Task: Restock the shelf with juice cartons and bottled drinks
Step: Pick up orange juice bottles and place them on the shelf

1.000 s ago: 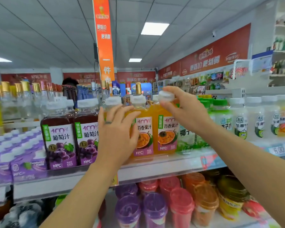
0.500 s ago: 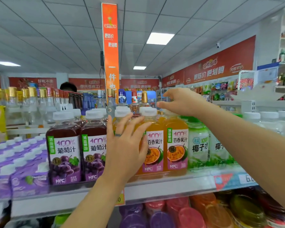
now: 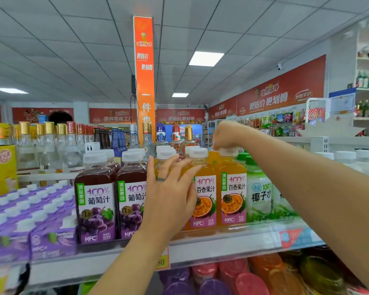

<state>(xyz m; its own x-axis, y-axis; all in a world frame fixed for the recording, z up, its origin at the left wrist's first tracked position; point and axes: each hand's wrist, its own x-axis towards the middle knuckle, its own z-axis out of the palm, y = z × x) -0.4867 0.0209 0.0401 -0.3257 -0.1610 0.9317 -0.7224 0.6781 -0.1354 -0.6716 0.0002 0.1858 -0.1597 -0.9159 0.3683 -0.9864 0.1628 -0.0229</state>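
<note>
Two orange passion-fruit juice bottles stand at the shelf front. My left hand lies with straight, spread fingers against the left orange bottle and partly hides it. My right hand reaches over the top and pinches the white cap of the right orange bottle. Two dark grape juice bottles stand to the left of my left hand. More orange bottles stand in rows behind, mostly hidden.
Purple juice cartons fill the shelf's left end, green coconut-water bottles the right. The shelf edge carries price tags. Clear glass bottles stand behind. Coloured cups fill the shelf below.
My right hand has moved from the side of the right orange bottle's cap to above it. The bottles stand a little further back. My view has tilted up.
</note>
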